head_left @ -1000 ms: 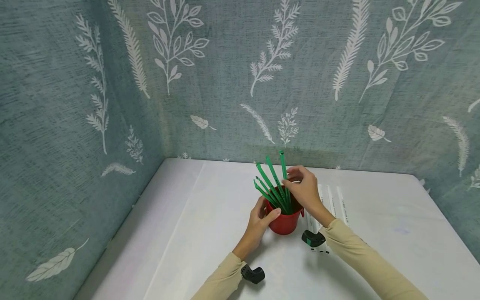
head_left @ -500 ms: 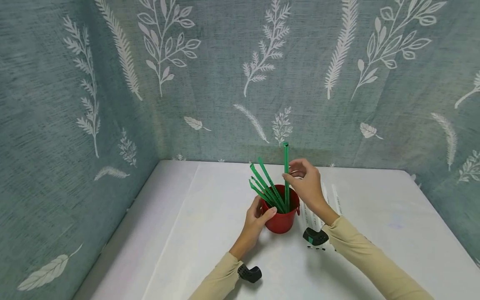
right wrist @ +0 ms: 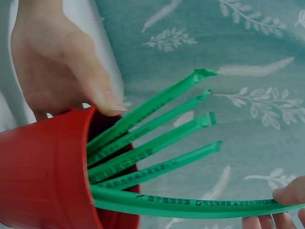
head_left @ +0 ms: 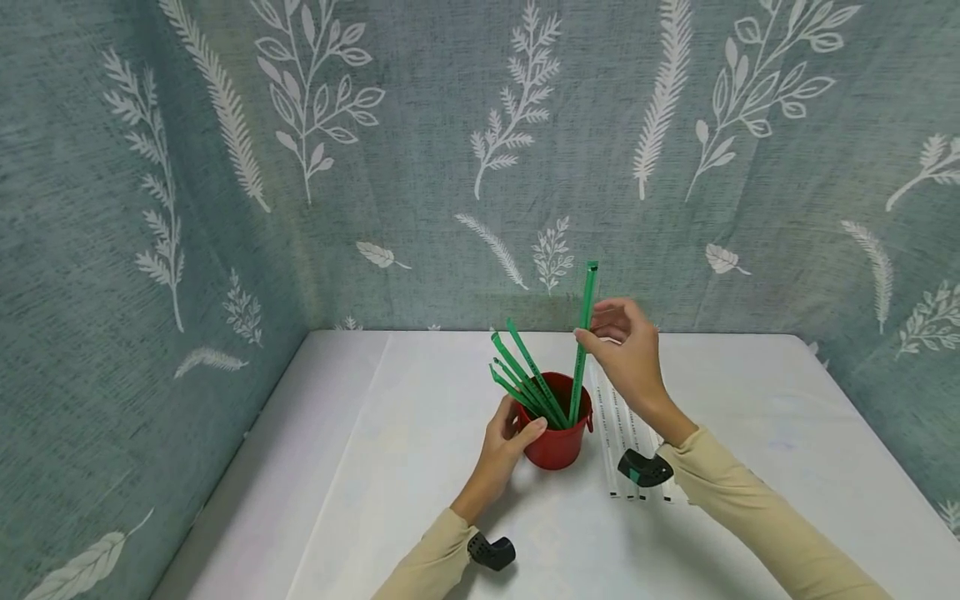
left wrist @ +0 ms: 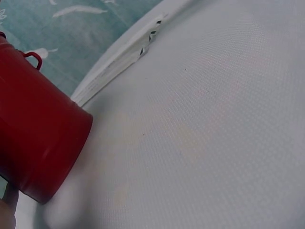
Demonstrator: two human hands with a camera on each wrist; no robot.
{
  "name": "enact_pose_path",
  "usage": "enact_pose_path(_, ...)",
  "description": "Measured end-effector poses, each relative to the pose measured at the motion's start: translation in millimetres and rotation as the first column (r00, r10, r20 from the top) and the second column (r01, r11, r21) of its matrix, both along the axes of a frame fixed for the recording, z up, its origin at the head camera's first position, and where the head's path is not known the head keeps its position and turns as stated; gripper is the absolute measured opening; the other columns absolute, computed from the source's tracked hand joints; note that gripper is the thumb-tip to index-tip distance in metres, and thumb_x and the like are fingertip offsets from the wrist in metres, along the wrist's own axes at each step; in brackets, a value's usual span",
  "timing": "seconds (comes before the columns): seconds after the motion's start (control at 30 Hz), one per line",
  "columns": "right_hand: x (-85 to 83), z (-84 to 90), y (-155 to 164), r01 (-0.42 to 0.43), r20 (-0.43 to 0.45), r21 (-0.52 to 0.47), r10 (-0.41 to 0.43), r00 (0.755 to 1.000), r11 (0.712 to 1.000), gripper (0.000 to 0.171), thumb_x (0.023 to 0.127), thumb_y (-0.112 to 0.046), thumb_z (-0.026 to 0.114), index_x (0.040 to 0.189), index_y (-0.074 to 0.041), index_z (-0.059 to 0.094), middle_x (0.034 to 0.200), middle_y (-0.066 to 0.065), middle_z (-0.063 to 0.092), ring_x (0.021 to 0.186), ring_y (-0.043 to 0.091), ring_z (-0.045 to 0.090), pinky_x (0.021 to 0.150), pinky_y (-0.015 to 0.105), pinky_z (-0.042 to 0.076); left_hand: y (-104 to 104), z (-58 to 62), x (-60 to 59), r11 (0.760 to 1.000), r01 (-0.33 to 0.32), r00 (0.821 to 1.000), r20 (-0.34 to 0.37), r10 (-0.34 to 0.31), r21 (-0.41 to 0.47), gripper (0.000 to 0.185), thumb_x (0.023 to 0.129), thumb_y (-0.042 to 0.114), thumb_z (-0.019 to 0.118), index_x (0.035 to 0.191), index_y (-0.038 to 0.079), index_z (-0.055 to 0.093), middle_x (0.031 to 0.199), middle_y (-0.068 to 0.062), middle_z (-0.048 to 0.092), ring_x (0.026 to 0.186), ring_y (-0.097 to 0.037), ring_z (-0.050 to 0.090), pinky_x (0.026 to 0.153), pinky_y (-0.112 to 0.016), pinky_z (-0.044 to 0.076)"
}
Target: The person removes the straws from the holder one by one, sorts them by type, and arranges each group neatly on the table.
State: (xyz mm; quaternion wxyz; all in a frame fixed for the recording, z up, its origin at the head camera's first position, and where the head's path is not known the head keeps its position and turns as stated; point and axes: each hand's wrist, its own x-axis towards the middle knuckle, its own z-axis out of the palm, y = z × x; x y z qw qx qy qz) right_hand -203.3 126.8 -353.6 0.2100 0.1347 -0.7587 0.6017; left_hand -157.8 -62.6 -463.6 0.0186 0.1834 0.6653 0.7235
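A small red bucket (head_left: 553,450) stands on the white table, and my left hand (head_left: 495,450) holds it by its left side, thumb over the rim. Several green wrapped straws (right wrist: 157,109) lean out of it toward the left. My right hand (head_left: 633,358) pinches one more green wrapped straw (head_left: 587,300) between thumb and fingers, around its middle. That straw stands nearly upright, apart from the others, its lower end still inside the bucket. Printed lettering runs along its wrapper in the right wrist view. Only a fingertip (left wrist: 8,200) of my left hand shows in the left wrist view.
Several white wrapped straws (head_left: 617,425) lie side by side on the table (head_left: 405,467) just right of the bucket, partly hidden by my right arm. A leaf-patterned green-grey cloth (head_left: 420,167) hangs behind the table and along its left side.
My right hand has drawn the pinched green straw up and to the right, away from the other straws. My left hand keeps its hold on the bucket. The head view has shifted slightly.
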Motion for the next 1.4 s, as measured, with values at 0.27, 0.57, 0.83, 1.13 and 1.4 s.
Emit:
enact_pose_path(0.27,4.6,18.1,7,0.004,-0.076,-0.097,-0.011,0.997,0.995,0.038,0.083,0.001,0.07,0.115,0.006,0.051,0.093,0.018,0.059,0.079,0.01,0.062,0.072,0.021,0.051,0,-1.7,1.1,1.0,-0.002,1.0,0.013,0.001,0.026,0.057,0.091,0.019,0.059,0.142,0.01,0.035,0.138,-0.01,0.046,0.127,-0.021,0.041,0.1,-0.038,0.04)
enact_pose_path(0.57,11.9,37.5,22,0.019,-0.136,-0.118,-0.036,0.99,0.993,0.04,0.081,0.005,0.069,0.117,0.005,0.053,0.09,0.007,0.061,0.081,0.013,0.062,0.074,0.021,0.051,0,-0.1,0.1,1.0,0.008,1.0,-0.003,-0.008,0.015,0.055,0.092,0.019,0.058,0.142,0.008,0.036,0.138,-0.011,0.045,0.128,-0.022,0.04,0.101,-0.037,0.039)
enact_pose_path(0.83,15.9,40.3,42,0.071,-0.147,-0.051,-0.078,0.986,0.996,0.039,0.081,0.004,0.07,0.116,0.001,0.056,0.091,0.007,0.061,0.08,0.011,0.062,0.071,0.019,0.051,1,-16.0,-6.9,0.999,-0.004,1.0,0.006,0.004,0.041,0.054,0.091,0.019,0.058,0.141,0.012,0.038,0.136,-0.009,0.047,0.127,-0.022,0.041,0.1,-0.037,0.04)
enact_pose_path(1.13,21.8,29.2,72,0.16,-0.127,0.049,-0.152,0.98,0.986,0.041,0.08,0.005,0.071,0.119,0.003,0.057,0.094,0.002,0.062,0.081,0.005,0.061,0.074,0.016,0.048,0,-32.4,-11.9,0.999,-0.038,0.999,0.0,0.038,0.036,0.053,0.091,0.025,0.059,0.14,0.02,0.04,0.136,-0.001,0.048,0.128,-0.019,0.04,0.104,-0.04,0.036)
enact_pose_path(1.4,22.8,15.7,99,0.208,-0.101,0.094,-0.199,0.975,0.974,0.04,0.08,0.007,0.07,0.118,0.005,0.058,0.092,-0.001,0.061,0.076,0.003,0.061,0.064,0.014,0.049,3,-33.5,-14.8,0.999,-0.035,0.999,0.006,0.035,0.039,0.052,0.091,0.026,0.06,0.139,0.023,0.041,0.136,0.0,0.048,0.129,-0.017,0.039,0.105,-0.041,0.034)
